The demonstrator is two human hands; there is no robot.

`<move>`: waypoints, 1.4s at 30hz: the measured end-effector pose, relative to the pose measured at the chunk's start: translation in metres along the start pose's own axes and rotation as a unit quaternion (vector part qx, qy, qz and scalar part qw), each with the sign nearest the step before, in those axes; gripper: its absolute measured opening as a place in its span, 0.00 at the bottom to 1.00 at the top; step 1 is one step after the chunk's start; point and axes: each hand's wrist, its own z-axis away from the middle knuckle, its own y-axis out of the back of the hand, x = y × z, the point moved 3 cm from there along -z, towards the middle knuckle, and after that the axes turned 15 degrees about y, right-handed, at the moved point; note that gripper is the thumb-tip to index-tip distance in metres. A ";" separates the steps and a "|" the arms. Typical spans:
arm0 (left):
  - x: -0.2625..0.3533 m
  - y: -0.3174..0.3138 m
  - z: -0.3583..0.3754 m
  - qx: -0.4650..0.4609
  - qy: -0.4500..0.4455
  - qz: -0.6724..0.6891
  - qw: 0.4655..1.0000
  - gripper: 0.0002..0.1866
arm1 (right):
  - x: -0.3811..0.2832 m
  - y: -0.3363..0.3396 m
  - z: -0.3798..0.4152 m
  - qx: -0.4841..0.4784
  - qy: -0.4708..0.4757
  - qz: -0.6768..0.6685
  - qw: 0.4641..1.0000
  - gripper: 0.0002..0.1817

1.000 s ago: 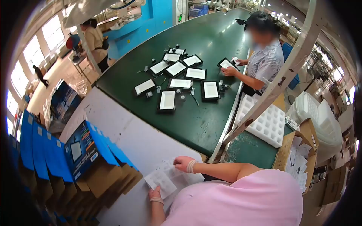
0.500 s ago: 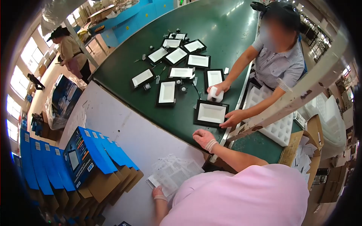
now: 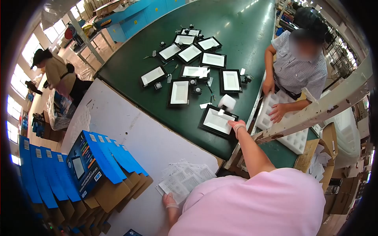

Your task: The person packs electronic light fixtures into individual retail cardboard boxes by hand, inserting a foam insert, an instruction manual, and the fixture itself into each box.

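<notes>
My right hand point(image 3: 238, 126), in a glove with bare fingertips, grips the near right edge of a black-framed LED floodlight point(image 3: 215, 120), with the fingers closed on it. The floodlight lies slightly tilted at the front of the green table, and a white foam block point(image 3: 226, 102) stands at its far edge. At the lower middle, my left hand point(image 3: 170, 200) is closed on the edge of printed leaflets point(image 3: 179, 185), which lie in a loose pile on the pale board. Its thumb side is partly hidden by the paper.
Several more floodlights point(image 3: 212, 59) lie on the green table point(image 3: 134, 67). Blue printed cartons point(image 3: 84, 165) stand in a row at left. Across the table, a co-worker's hands are at a white foam tray point(image 3: 293, 139). A slanted metal post point(image 3: 315, 112) and a cardboard box point(image 3: 311, 155) are at right.
My right hand has reached forward from the table edge and taken hold of the near floodlight. The co-worker's hands have left the foam block and floodlight and moved back to the foam tray.
</notes>
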 end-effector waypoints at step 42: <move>0.439 -0.100 0.289 0.327 -0.568 -0.655 0.376 0.29 | -0.200 -0.050 0.265 -0.344 0.573 0.339 0.662 0.17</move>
